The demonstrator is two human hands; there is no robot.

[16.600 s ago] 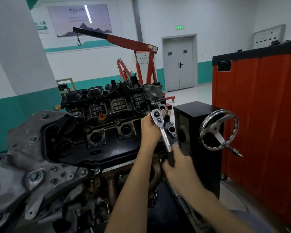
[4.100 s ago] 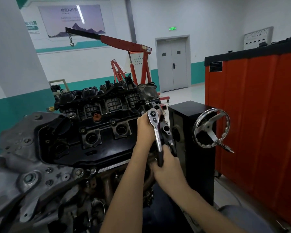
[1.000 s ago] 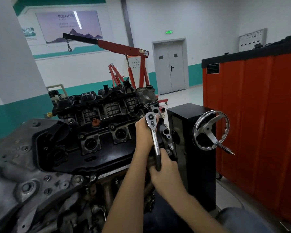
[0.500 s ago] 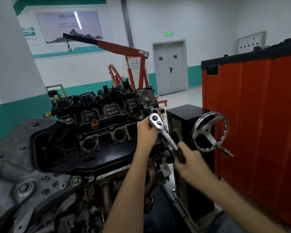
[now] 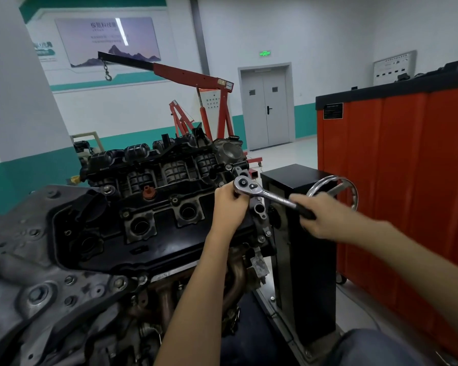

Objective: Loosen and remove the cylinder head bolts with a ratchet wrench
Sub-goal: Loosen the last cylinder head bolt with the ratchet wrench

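Two hands on ratchet wrench [image 5: 274,197], left hand [image 5: 229,207] curled round its head at engine's [image 5: 154,241] right end, right hand [image 5: 323,219] gripping handle.

Back of the room: white walls [image 5: 328,35] with a teal band along the bottom, and a grey double door [image 5: 266,107] under a glowing green exit sign [image 5: 265,53]. A red engine hoist with a black boom [image 5: 193,75] stands near it, steel hook [image 5: 108,75] dangling. On the right is a tall orange cabinet with a black top [image 5: 407,167]. The pale glossy floor [image 5: 288,151] runs to the door, and a mountain poster [image 5: 109,40] catches a strip-light reflection.
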